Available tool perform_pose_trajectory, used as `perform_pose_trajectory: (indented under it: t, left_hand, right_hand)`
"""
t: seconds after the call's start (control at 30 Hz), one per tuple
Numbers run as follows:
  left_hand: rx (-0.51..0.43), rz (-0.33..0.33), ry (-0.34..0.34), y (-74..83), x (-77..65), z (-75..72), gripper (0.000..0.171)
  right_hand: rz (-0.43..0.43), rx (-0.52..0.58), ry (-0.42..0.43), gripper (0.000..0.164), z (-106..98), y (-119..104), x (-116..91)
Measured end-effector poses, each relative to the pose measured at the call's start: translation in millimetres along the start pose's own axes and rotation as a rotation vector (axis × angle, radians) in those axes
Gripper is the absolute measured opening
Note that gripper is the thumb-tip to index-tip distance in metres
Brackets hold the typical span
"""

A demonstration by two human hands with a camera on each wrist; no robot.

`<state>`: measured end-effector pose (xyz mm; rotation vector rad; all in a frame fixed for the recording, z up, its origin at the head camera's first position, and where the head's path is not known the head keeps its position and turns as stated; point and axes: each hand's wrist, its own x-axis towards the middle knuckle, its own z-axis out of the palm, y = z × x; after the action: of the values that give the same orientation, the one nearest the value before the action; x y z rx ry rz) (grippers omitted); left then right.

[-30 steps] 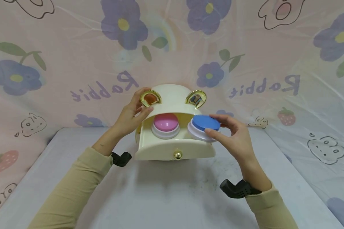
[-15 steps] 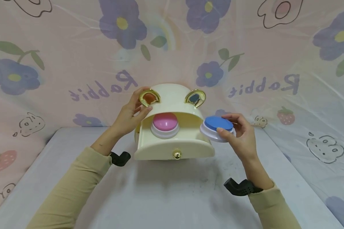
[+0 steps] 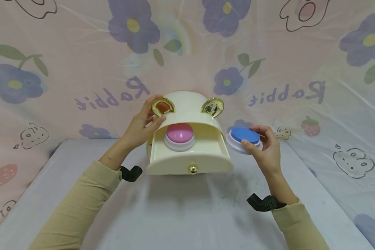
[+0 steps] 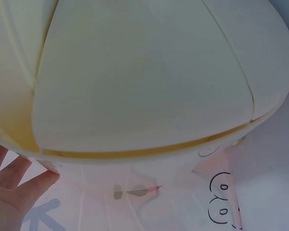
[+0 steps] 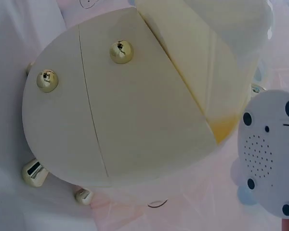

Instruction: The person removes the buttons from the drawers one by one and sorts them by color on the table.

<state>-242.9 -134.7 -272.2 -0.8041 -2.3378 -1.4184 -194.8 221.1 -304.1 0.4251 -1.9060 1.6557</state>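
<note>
A cream storage box with gold-rimmed ears stands on the table, its upper drawer pulled out. At the box's left ear my left hand holds on, thumb in front and fingers behind; its fingers show at the box's edge in the left wrist view. Inside the drawer sits a pink push button on a white base. Just right of the drawer, my right hand pinches a blue push button by its rim. The right wrist view shows that button's white underside, with speaker holes and dark round feet.
Gold knobs mark the box's two drawers, and small gold feet carry it. The white tabletop spreads out in front. Behind hangs a patterned cloth with flowers and rabbits.
My right hand has carried the blue push button out from above the drawer's right side and off to the right. The left hand, box and pink button stay in place.
</note>
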Motion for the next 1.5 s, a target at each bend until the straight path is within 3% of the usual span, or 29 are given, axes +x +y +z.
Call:
perform_pose_trajectory:
  t: [0.23, 0.7, 0.9, 1.5]
  left_hand:
    - [-0.001, 0.005, -0.001, -0.7, -0.4, 0.6, 0.059]
    - [-0.001, 0.006, 0.009, -0.4, -0.9, 0.0, 0.059]
    - [-0.002, 0.005, 0.007, -1.5, -0.3, 0.8, 0.059]
    - [0.015, -0.003, 0.013, -2.8, 0.4, 1.7, 0.059]
  right_hand:
    - [0.071, -0.026, 0.017, 0.038, -5.8, 13.2, 1.6]
    - [0.122, -0.185, 0.044, 0.046, -7.2, 37.3, 2.8]
    - [0.183, -0.254, 0.051, 0.051, -10.2, 51.6, 1.9]
    - [0.291, -0.288, 0.005, 0.054, -14.2, 94.8, 0.6]
